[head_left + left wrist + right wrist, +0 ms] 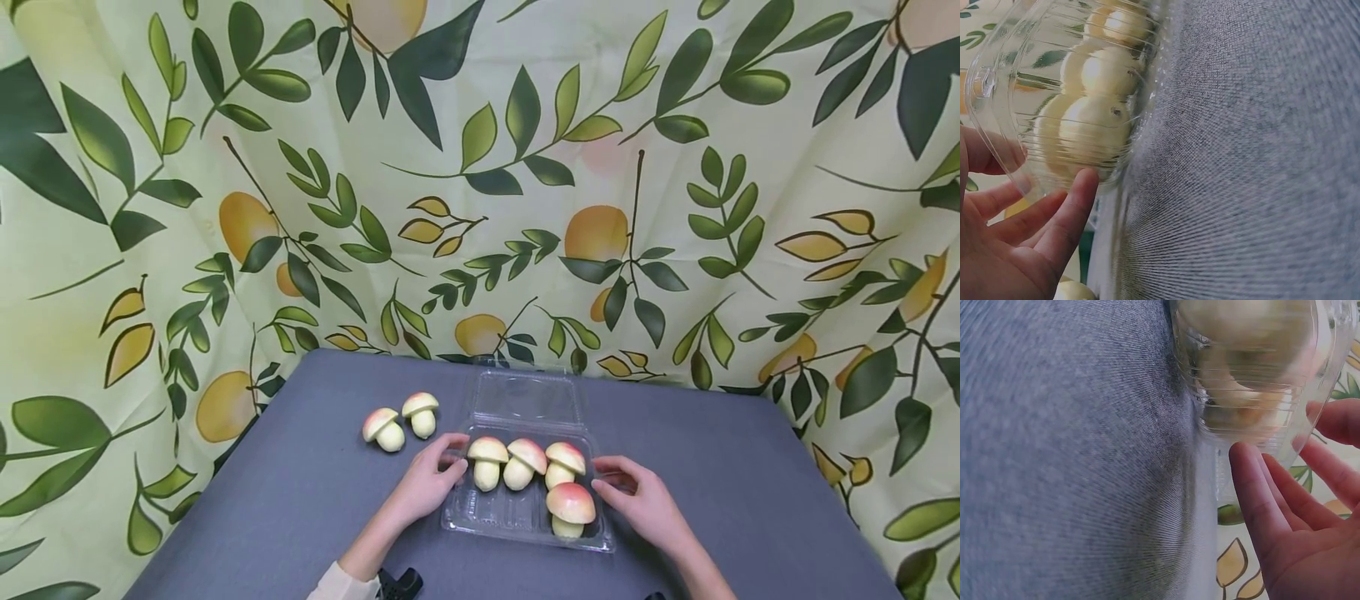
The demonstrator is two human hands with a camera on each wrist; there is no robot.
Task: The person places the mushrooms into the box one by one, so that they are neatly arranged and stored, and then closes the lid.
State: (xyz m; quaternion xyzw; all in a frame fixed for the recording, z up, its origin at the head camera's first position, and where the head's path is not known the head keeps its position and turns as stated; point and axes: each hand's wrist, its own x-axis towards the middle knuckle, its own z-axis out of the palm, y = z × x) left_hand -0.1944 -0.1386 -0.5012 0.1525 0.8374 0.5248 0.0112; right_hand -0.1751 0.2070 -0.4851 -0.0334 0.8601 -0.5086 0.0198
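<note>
A clear plastic clamshell box (487, 512) lies on the table with its lid (525, 396) folded back. Inside, three toy mushrooms with pale stems and red-tinged caps stand along the back; the leftmost mushroom (487, 458) is upright. Another mushroom (572, 502) sits at the front right. My left hand (420, 485) is at the box's left side, its fairly straight fingers (1072, 215) right at the ribbed wall and rim. On the opposite side, my right hand (643, 493) mirrors it, with extended fingers (1250, 481) at the wall.
Two more toy mushrooms lie on the grey table (300, 467) left of the box, one tilted mushroom (384, 429) and one mushroom (421, 414) nearly upright. A leaf-and-fruit patterned cloth (517, 250) hangs behind the table.
</note>
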